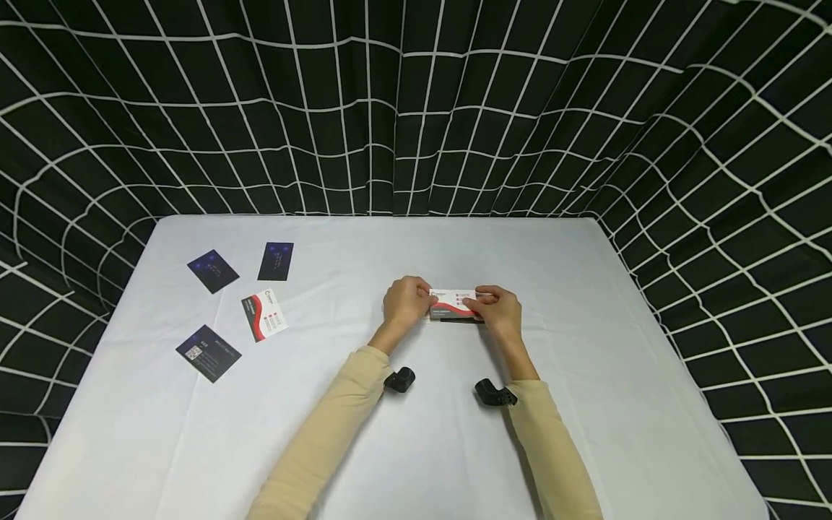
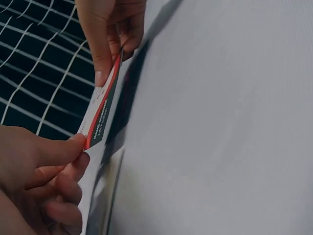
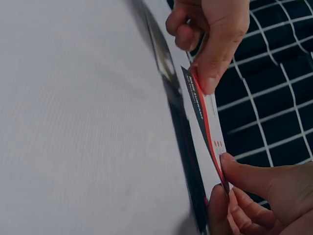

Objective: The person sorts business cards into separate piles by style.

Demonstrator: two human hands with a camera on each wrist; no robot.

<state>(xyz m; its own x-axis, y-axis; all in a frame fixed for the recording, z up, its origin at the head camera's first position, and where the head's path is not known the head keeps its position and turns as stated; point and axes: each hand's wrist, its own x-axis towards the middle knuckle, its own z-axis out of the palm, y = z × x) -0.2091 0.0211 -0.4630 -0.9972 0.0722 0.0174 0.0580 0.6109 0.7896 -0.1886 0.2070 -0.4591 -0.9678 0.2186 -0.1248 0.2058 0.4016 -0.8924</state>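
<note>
Both hands hold one business card, white and dark grey with a red wave, by its two short ends. My left hand pinches the left end between thumb and fingers. At the other end, the thumb and fingers of my right hand pinch it. The right wrist view shows the card tilted, close over a flat dark piece on the table. A glossy, see-through strip continues from that dark piece near the left hand. The card hides most of the dark piece from the head view.
On the left of the white table lie dark blue cards, one at the back and one farther left. Nearer are a red-and-white card and a dark card with a QR code. Black grid curtains surround the table.
</note>
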